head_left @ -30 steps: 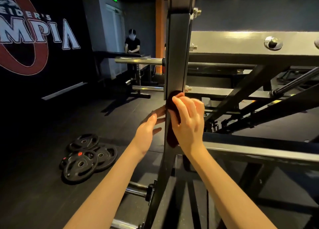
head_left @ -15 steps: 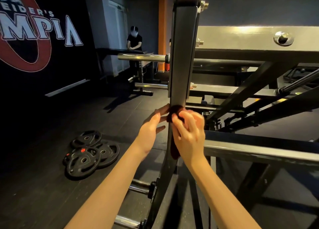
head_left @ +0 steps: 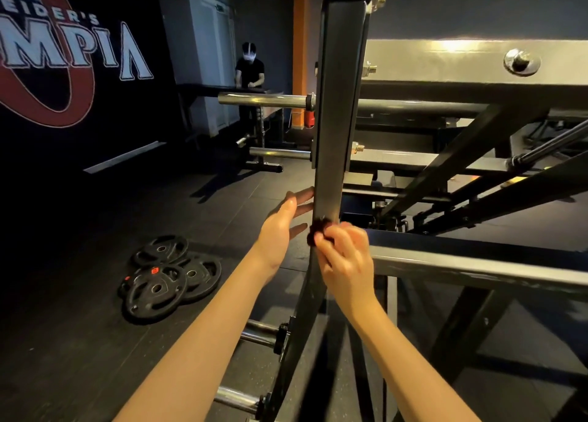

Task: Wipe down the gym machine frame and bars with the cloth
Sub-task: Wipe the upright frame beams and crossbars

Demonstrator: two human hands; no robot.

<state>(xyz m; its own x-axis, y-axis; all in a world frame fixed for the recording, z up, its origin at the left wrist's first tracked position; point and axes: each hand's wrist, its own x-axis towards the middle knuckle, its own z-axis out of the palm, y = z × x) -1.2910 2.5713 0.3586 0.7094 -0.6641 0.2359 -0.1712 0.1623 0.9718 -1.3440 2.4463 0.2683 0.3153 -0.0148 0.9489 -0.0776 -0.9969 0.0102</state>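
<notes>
A dark upright post (head_left: 337,110) of the gym machine frame runs through the middle of the view. My right hand (head_left: 346,259) grips a bunched dark red cloth (head_left: 318,229) and holds it against the front of the post at about mid-height. My left hand (head_left: 281,227) is beside the post on its left, fingers straight, fingertips reaching behind the post's edge. A grey crossbeam (head_left: 461,68) and a lower horizontal bar (head_left: 477,262) run off to the right.
Chrome plate pegs (head_left: 264,99) stick out left of the post, with more pegs (head_left: 257,334) low down. Several black weight plates (head_left: 168,275) lie on the dark floor at left. A person (head_left: 249,68) stands at a bench far back.
My right hand has slid the cloth down the post and bunched it smaller. My left hand has stayed beside the post. The camera has moved in closer.
</notes>
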